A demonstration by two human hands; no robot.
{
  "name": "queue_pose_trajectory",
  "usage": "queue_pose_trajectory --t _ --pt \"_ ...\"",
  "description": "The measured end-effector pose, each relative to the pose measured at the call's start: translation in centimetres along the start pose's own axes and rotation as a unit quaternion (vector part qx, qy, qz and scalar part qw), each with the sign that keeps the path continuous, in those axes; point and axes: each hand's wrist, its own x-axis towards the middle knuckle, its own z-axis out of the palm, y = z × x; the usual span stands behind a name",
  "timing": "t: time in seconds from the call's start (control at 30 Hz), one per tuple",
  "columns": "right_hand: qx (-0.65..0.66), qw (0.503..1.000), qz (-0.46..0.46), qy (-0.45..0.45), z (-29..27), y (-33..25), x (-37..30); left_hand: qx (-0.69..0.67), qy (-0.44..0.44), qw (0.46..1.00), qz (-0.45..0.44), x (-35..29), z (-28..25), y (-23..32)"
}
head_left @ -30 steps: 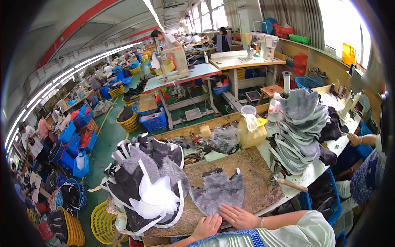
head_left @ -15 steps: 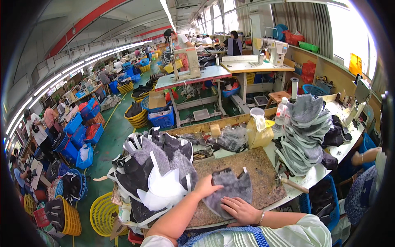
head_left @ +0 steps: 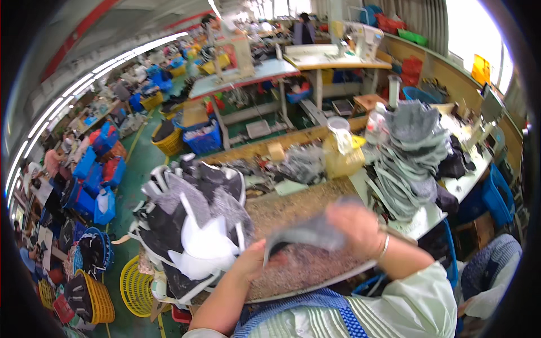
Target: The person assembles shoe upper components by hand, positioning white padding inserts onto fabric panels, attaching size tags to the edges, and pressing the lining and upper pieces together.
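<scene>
Head view is showing a worn, speckled brown work board w/ a rounded front edge, lying across the bench. On its left a big fanned stack of grey, black & white fabric shoe-upper pieces is standing in a rack; at right a taller pile of grey-green cut fabric pieces is sitting. Both stacks large, so work seems mid-batch, one piece in hand, count done vs left not readable. Between them a thin floppy grey fabric piece is hanging just above the board, blurred. Left hand is pinching its left edge, right hand gripping its right end; hands apart, both clamped on it.
</scene>
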Motion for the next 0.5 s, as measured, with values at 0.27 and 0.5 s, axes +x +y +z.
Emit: queue_pose_trajectory --t 0.27,0.5 --pt "-0.587 0.796 0.147 -0.021 -10.9 20.3 0.4 0.426 0.103 0.897 0.056 -2.1 -0.7 -4.7" --pt "-0.507 0.737 0.336 -0.294 -10.4 32.9 -13.4 0.529 0.260 0.753 0.294 -5.2 -0.7 1.9"
